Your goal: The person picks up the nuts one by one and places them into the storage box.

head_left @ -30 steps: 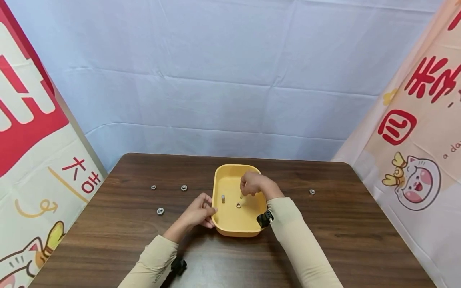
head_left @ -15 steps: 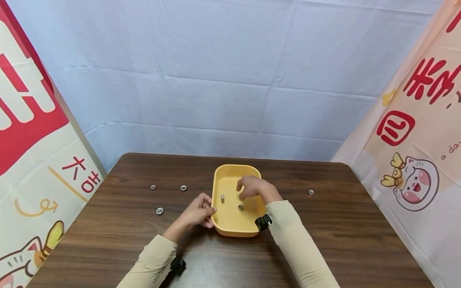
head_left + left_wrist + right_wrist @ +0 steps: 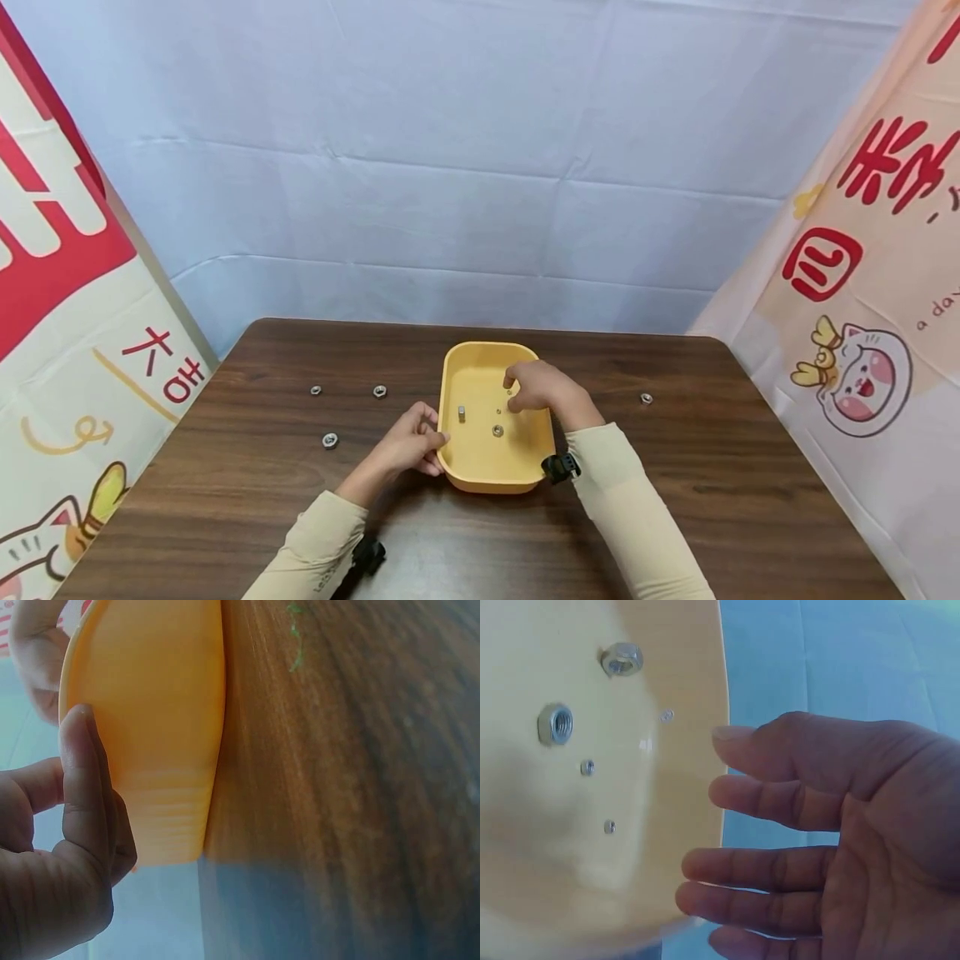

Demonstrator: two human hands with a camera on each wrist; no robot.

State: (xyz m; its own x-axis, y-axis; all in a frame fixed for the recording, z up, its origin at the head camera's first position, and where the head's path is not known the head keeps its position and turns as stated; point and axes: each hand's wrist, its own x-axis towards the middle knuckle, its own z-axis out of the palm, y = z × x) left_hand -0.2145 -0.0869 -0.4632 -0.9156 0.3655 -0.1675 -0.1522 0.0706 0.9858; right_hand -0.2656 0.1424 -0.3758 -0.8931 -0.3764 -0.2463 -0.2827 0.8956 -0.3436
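A yellow tray [image 3: 480, 462] rests on the table, its left rim pinched by my left hand [image 3: 411, 437], thumb over the edge and fingers along the outer wall [image 3: 165, 735]. My right hand [image 3: 547, 390] hovers over the tray's right side; its fingers are spread and relaxed around nothing in the right wrist view. On the tray floor lie a larger hex nut [image 3: 497, 431], another nut standing on its side [image 3: 461, 413], and two tiny nuts, one [image 3: 498, 411] near the middle and one [image 3: 509, 392] beside my right fingertips.
Left of the tray, three loose nuts lie on the wooden table [image 3: 225, 500]: a small one [image 3: 316, 390], a medium one [image 3: 380, 391] and a bigger one [image 3: 330, 441]. Another nut [image 3: 647, 399] lies to the right. A pale cloth [image 3: 450, 208] hangs behind.
My right hand has gone from curled fingers low in the tray to spread fingers, shifting slightly right. Two tiny nuts now show near it. My left hand stays on the rim.
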